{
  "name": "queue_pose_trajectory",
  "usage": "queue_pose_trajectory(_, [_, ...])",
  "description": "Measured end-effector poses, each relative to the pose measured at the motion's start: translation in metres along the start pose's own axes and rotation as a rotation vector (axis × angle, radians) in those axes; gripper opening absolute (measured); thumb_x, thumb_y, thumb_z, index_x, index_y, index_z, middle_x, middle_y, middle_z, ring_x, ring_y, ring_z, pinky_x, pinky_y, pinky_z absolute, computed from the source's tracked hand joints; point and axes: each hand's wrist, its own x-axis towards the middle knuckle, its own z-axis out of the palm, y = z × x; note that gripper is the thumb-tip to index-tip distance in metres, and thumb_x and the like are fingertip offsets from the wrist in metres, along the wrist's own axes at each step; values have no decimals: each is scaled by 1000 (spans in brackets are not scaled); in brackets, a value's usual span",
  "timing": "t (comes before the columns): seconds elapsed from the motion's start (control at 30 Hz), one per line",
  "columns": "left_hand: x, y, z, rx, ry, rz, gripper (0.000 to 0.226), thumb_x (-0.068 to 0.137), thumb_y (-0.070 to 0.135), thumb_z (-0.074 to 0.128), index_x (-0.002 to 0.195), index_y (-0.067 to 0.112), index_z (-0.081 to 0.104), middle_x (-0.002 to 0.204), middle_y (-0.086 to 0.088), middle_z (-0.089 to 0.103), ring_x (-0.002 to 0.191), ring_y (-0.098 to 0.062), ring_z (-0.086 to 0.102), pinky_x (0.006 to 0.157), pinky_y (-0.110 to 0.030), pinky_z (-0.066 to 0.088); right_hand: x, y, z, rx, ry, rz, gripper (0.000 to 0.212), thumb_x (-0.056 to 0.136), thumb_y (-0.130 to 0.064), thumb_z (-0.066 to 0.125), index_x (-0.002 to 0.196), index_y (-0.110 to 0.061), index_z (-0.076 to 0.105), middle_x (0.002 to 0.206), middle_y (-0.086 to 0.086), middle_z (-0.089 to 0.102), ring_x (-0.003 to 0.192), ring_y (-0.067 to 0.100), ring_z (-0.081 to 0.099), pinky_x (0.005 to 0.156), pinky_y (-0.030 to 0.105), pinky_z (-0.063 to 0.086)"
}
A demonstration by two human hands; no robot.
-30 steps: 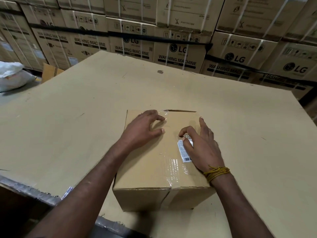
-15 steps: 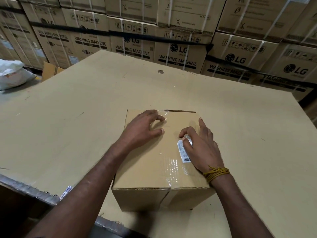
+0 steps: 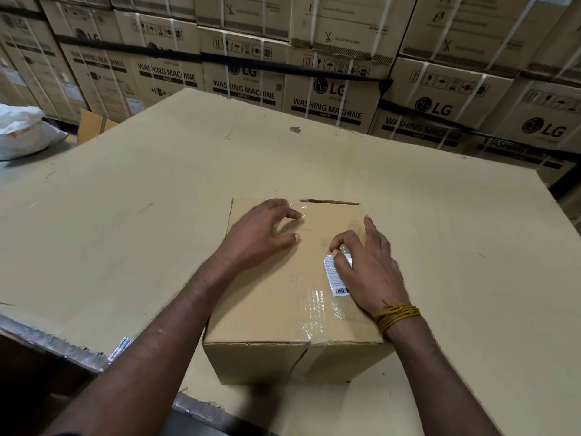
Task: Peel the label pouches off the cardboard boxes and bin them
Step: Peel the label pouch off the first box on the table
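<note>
Label pouch point(image 3: 337, 275) lies stuck on the top right of the small box point(image 3: 292, 297), on the desk point(image 3: 157, 215). Right hand point(image 3: 367, 269) pinches its far corner with thumb and forefinger; left hand point(image 3: 264, 234) presses the lid, fingers bent, holding nothing. Best to peel low and slowly toward the body, bracing the box.

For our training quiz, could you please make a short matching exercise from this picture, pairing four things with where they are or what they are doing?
Things:
1. left hand
2. right hand
3. white sack
4. yellow cord

States or places:
A. wound round the right wrist
B. far left, beyond the big cardboard sheet
C. fingers picking at the label pouch
D. pressing on the small box top

Pairs: 1-D, 2-C, 3-B, 4-A
</note>
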Motion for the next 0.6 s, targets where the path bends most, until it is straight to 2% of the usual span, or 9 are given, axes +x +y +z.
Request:
queue_pose_trajectory(0.1, [0, 0, 0, -3, -4, 0, 42, 88, 41, 70, 128, 39, 60, 150, 14, 42, 134, -9, 44, 104, -33, 41, 0, 0, 0, -14, -7, -9, 24, 101, -34, 42, 123, -40, 48, 165, -2, -1, 150, 17, 6, 108, 46, 31])
queue_pose_trajectory(0.23, [0, 1, -1, -5, -5, 2, 41, 88, 40, 70, 128, 37, 61, 151, 11, 42, 134, -8, 44, 105, -32, 40, 1, 0, 0, -7, -2, 3, 17, 101, -35, 43, 117, -37, 49, 165, 0, 2, 150, 19, 7, 108, 45, 31])
queue_pose_trajectory(0.33, [0, 2, -1, -5, -3, 1, 41, 88, 40, 70, 128, 37, 61, 151, 11, 42, 134, -8, 44, 105, -31, 40, 1, 2, -1, -12, -2, -9, 25, 100, -35, 44, 125, -38, 47, 165, 0, 0, 150, 20, 7, 107, 44, 34])
queue_pose_trajectory(0.47, [0, 2, -1, -6, -1, 4, 40, 88, 40, 70, 127, 38, 62, 150, 13, 42, 134, -7, 44, 103, -31, 40, 2, 3, -2, 35, -6, 10, 16, 99, -35, 48, 115, -34, 50, 165, 0, 3, 150, 19, 7, 105, 43, 37])
queue_pose_trajectory(0.6, [0, 2, -1, -1, -4, 2, 41, 88, 41, 70, 128, 38, 61, 151, 13, 42, 134, -7, 45, 104, -31, 40, 2, 5, -3, 66, 6, 1, 25, 98, -35, 53, 122, -32, 50, 165, -1, 3, 150, 20, 10, 105, 39, 37])
